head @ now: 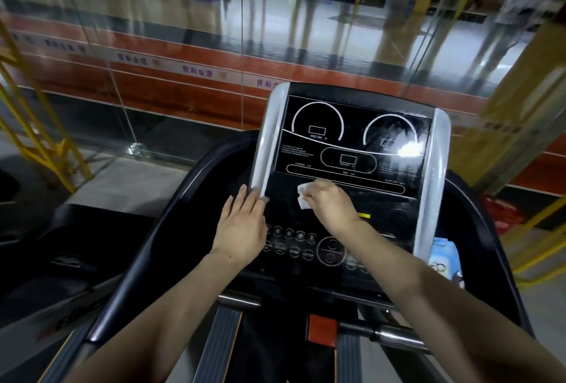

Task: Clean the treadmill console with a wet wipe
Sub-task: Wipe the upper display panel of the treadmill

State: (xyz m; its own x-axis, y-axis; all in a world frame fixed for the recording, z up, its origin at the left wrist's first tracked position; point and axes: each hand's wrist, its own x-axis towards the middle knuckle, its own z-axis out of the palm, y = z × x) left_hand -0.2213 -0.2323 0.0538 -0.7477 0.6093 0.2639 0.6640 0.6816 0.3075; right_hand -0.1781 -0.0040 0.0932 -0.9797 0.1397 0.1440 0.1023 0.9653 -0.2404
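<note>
The treadmill console is a black panel with two dial outlines, framed by silver side bars. My right hand grips a white wet wipe and holds it against the console's middle strip, just below the display. My left hand lies flat with straight fingers on the console's lower left, its fingertips touching the bottom end of the left silver bar. A row of round buttons shows between my two wrists.
A blue and white wipes pack sits in the tray at the console's right. Black handrails curve down both sides. A glass wall stands right behind the console. Yellow metal frames stand at left and right.
</note>
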